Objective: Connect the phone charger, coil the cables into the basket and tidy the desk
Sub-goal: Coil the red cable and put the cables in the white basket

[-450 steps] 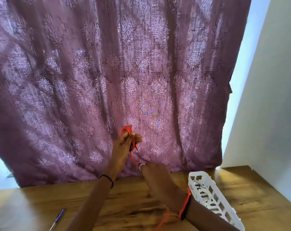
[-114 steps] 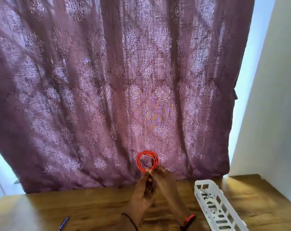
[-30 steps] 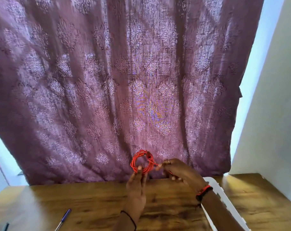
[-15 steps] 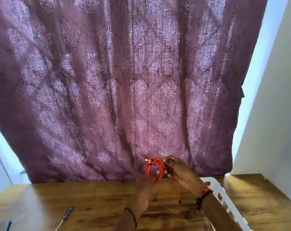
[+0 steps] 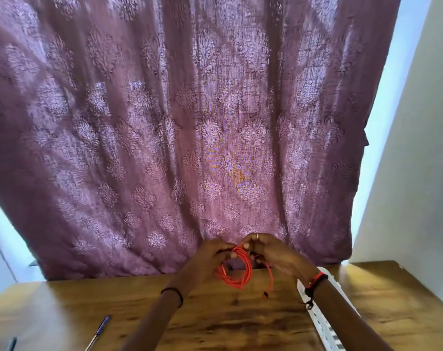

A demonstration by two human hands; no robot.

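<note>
1. Head view: both hands meet at the top of the red cable coil [image 5: 237,272]. The left hand [image 5: 207,259] has its fingers curled on the upper-left arc and the right hand [image 5: 276,254] pinches the upper-right arc
2. The coil hangs below the two grips, its loop roughly upright and facing the camera, clear of the desk [image 5: 228,328]
3. A loose tail [image 5: 270,277] drops from the right-hand side, with its plug end [image 5: 266,296] dangling just above the wood
4. The basket [image 5: 318,325] sits right of the coil and nearer the person, partly under the right forearm. Its long axis runs roughly front to back
5. Judgement: the right hand is nearer, so the drop is a short move right and toward the body. Tuck the tail in first or it may trail over the rim
6. A pen [image 5: 98,330] lies at the far left, well apart and left for tidying
</note>
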